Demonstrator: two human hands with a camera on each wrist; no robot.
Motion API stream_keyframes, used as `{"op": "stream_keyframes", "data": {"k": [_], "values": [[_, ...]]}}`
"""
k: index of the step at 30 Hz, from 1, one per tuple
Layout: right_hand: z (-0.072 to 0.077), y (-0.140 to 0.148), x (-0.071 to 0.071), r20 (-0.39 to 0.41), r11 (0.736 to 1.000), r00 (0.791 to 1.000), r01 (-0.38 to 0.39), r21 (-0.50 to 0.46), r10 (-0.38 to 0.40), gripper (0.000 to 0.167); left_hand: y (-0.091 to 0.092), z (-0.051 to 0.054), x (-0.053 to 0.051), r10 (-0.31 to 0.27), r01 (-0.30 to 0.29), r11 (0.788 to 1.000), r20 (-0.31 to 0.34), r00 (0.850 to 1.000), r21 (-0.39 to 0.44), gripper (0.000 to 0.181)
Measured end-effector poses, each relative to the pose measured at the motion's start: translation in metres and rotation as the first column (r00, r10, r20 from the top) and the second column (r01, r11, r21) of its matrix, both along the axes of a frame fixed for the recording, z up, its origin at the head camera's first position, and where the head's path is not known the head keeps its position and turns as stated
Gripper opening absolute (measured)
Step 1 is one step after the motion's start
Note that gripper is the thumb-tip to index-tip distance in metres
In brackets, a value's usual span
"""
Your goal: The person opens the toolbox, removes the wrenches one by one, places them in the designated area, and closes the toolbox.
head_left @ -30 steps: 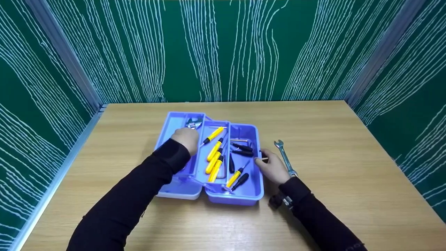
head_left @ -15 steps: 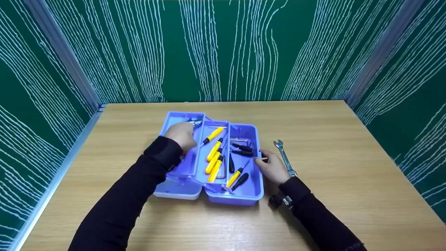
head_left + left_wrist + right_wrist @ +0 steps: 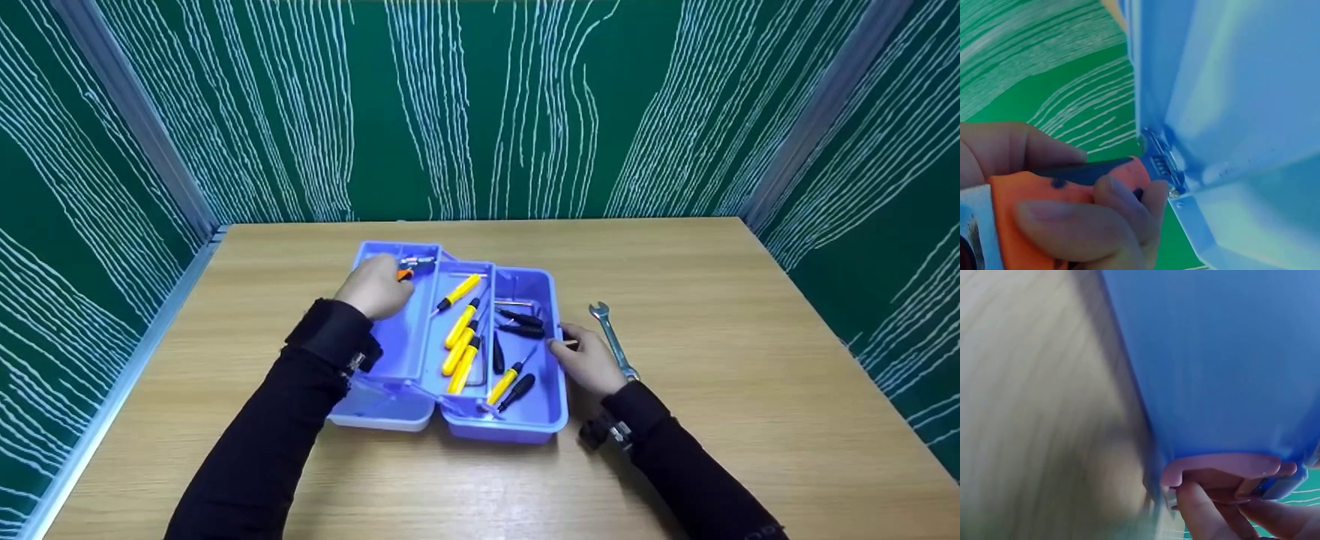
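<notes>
My left hand (image 3: pixel 377 287) is over the back of the toolbox's left tray and grips a tool with an orange-and-black handle (image 3: pixel 1008 219). A metal part of it shows at the lower left of the left wrist view; its exact kind cannot be told. Metal tools (image 3: pixel 418 262) lie beside that hand in the tray's back compartment. The purple-blue toolbox (image 3: pixel 510 432) stands unfolded, holding yellow-handled screwdrivers (image 3: pixel 459 356) and black-handled ones (image 3: pixel 517 390). At its right side, my right hand (image 3: pixel 591 361) holds the box, fingers curled at a pink latch or handle (image 3: pixel 1224 463).
An open-ended wrench (image 3: pixel 613 337) lies on the wooden table (image 3: pixel 735 360), just right of my right hand. Hex keys (image 3: pixel 514 303) lie among the screwdrivers. Green walls (image 3: pixel 652 112) with white lines enclose the table at the back and sides.
My left hand has moved left and slightly back within the left tray, and the orange handle now shows at its fingers. My right hand and the toolbox have stayed in place.
</notes>
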State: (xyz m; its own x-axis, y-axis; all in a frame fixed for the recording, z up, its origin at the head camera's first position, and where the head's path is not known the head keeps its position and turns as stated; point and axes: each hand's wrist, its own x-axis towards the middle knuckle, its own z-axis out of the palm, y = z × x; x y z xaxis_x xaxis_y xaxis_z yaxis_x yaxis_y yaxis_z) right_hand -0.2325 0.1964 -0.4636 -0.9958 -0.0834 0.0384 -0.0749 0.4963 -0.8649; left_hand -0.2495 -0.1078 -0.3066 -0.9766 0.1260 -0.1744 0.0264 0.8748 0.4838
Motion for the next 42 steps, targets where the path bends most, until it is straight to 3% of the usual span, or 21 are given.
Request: {"op": "stream_keyframes", "data": {"k": [8, 11, 12, 14, 18, 21, 26, 30, 35, 39, 42], "values": [[0.005, 0.003, 0.000, 0.028, 0.999, 0.999, -0.020, -0.049, 0.021, 0.045, -0.003, 0.005, 0.008, 0.029, -0.027, 0.995, -0.024, 0.999, 0.091, 0.015], [0.013, 0.004, 0.002, 0.069, 0.995, 0.997, -0.023, -0.100, 0.030, 0.048, 0.000, 0.007, 0.015, 0.039, -0.029, 0.988, -0.064, 0.997, 0.151, 0.022], [0.016, 0.005, 0.003, 0.077, 0.994, 0.997, -0.017, -0.110, 0.025, 0.049, 0.001, 0.006, 0.017, 0.031, -0.012, 0.985, -0.107, 0.994, 0.173, 0.024], [0.024, 0.004, 0.006, 0.084, 0.992, 0.996, 0.003, -0.127, 0.008, 0.052, 0.005, 0.003, 0.024, 0.017, 0.031, 0.975, -0.213, 0.977, 0.222, 0.030], [0.041, -0.002, 0.010, 0.032, 0.978, 0.999, 0.024, -0.209, -0.018, 0.052, 0.019, -0.010, 0.038, -0.008, 0.166, 0.939, -0.460, 0.888, 0.303, 0.036], [0.054, -0.010, 0.014, -0.018, 0.957, 1.000, -0.003, -0.289, -0.002, 0.048, 0.033, -0.019, 0.050, -0.016, 0.236, 0.913, -0.551, 0.835, 0.332, 0.041], [0.072, -0.028, 0.021, -0.063, 0.940, 0.997, -0.058, -0.336, 0.039, 0.043, 0.060, -0.033, 0.067, -0.052, 0.304, 0.894, -0.598, 0.799, 0.328, 0.049], [0.079, -0.042, 0.026, -0.061, 0.898, 0.994, -0.106, -0.427, 0.088, 0.038, 0.079, -0.045, 0.077, -0.062, 0.330, 0.887, -0.623, 0.780, 0.324, 0.050], [0.078, -0.056, 0.032, -0.077, 0.861, 0.990, -0.144, -0.488, 0.122, 0.026, 0.097, -0.063, 0.086, -0.059, 0.333, 0.891, -0.646, 0.761, 0.310, 0.049], [0.074, -0.062, 0.036, -0.057, 0.862, 0.993, -0.116, -0.494, 0.101, 0.021, 0.107, -0.077, 0.090, -0.048, 0.311, 0.911, -0.679, 0.732, 0.271, 0.048], [0.072, -0.066, 0.039, -0.042, 0.868, 0.997, -0.077, -0.491, 0.065, 0.020, 0.113, -0.085, 0.092, -0.037, 0.286, 0.920, -0.666, 0.745, 0.268, 0.049]]}}
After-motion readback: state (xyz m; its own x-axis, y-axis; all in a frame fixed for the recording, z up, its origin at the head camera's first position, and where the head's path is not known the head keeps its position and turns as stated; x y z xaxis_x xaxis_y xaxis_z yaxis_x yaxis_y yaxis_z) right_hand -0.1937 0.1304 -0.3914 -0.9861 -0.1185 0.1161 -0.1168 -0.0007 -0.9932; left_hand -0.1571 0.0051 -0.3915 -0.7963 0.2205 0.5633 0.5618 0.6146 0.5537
